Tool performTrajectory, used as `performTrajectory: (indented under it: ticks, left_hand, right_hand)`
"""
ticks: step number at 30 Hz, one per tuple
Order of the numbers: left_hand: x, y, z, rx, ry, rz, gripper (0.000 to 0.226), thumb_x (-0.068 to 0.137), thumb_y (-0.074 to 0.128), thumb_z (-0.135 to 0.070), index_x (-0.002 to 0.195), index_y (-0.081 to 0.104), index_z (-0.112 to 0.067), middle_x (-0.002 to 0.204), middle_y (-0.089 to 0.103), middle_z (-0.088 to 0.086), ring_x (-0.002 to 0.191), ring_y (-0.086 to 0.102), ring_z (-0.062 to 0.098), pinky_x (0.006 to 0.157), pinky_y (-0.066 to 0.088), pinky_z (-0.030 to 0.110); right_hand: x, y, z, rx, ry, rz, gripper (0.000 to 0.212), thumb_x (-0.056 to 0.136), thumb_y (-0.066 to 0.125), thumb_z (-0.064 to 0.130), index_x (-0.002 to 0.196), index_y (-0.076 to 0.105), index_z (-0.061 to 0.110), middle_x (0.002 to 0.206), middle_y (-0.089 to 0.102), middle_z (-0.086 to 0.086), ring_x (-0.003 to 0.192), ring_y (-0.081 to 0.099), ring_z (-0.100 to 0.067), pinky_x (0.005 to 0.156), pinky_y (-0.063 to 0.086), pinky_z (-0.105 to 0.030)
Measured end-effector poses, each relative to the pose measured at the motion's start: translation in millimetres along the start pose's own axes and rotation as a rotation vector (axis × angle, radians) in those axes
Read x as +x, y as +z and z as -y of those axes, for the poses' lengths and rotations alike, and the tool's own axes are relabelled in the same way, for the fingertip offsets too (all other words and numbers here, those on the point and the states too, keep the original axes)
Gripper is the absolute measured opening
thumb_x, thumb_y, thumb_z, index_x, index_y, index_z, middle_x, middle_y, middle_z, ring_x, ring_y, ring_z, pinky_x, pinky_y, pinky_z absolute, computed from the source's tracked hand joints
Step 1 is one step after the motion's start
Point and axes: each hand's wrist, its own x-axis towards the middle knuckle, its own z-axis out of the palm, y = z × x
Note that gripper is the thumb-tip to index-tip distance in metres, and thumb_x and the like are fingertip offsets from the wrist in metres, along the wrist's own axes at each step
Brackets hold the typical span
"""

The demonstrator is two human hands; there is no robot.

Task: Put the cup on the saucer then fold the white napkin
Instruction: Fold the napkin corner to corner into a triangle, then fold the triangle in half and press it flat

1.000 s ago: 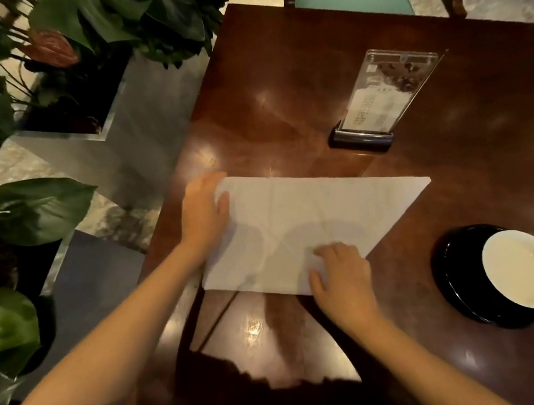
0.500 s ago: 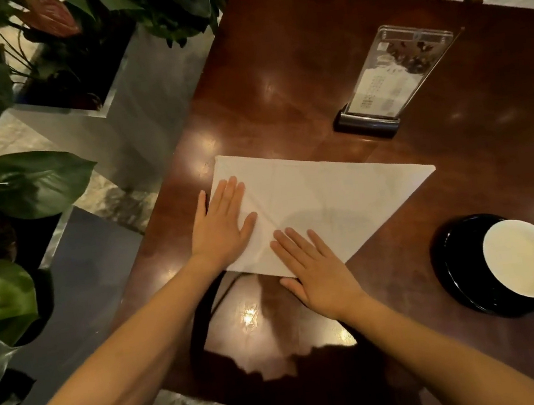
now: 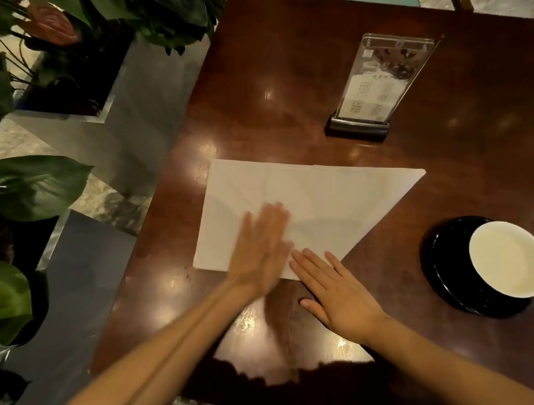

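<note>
White napkin [image 3: 320,209], a flat creased triangle on glossy wood, lies under the blurred, flat left hand [image 3: 260,252]; right hand [image 3: 337,289], fingers spread, touches its near edge, gripping nothing.

We have a single view, from the head-worn wide-angle camera, looking forward and steeply down onto the dark wooden table [image 3: 293,74], close enough that both forearms enter from the bottom edge. The white napkin [image 3: 332,201] sits near frame centre, with the left hand [image 3: 258,254] and right hand [image 3: 341,294] just below it. The cup [image 3: 510,263] on its saucer [image 3: 448,267] lies at right, the menu stand [image 3: 376,88] upper right, the plants [image 3: 147,8] along the left edge. Lines bow toward the borders. There is no second view, so no overlap.
</note>
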Motion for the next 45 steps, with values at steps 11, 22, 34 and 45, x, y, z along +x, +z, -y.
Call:
performTrajectory:
  ticks: [11,22,34,45]
  left_hand:
    - [27.6,-0.4,62.4,0.006,-0.142,0.065,0.074,0.091,0.012,-0.061,0.15,0.0,-0.018,0.159,-0.004,-0.001,0.145,-0.01,0.012,0.119,-0.004,0.038]
    - [34.1,-2.7,69.1,0.017,-0.135,0.06,0.074,0.092,0.013,-0.062,0.15,-0.002,-0.017,0.159,-0.005,0.0,0.145,-0.012,0.012,0.12,-0.001,0.039]
    - [41.8,-21.1,110.5,0.077,-0.097,0.085,0.086,0.085,0.018,-0.072,0.149,-0.004,-0.019,0.16,-0.002,0.001,0.144,-0.01,0.012,0.114,-0.018,0.031]
    - [-92.5,-7.7,13.9,-0.397,-0.31,-0.17,0.044,0.087,0.043,-0.033,0.122,0.057,-0.01,0.122,0.059,0.008,0.115,0.05,0.021,0.103,0.038,0.031]
  right_hand:
    - [-0.7,-1.7,-0.6,-0.009,-0.007,0.005,0.058,0.099,0.019,0.045,0.147,0.025,0.013,0.156,0.022,-0.004,0.144,0.019,-0.019,0.114,0.016,-0.041]
    - [31.0,-23.6,-61.9,0.003,0.188,0.026,0.059,0.095,0.005,0.05,0.148,-0.001,0.023,0.155,-0.006,0.004,0.145,-0.003,-0.017,0.118,-0.009,-0.033]
    - [10.4,-44.0,-22.6,-0.062,0.501,0.103,0.072,0.089,0.023,0.048,0.142,0.032,0.001,0.15,0.031,-0.022,0.137,0.033,-0.036,0.116,0.019,-0.046]
    - [-8.6,-27.7,9.6,-0.108,0.164,-0.113,0.036,0.049,0.076,0.003,0.081,0.062,0.01,0.081,0.061,-0.008,0.068,0.053,-0.022,0.058,0.046,-0.029]
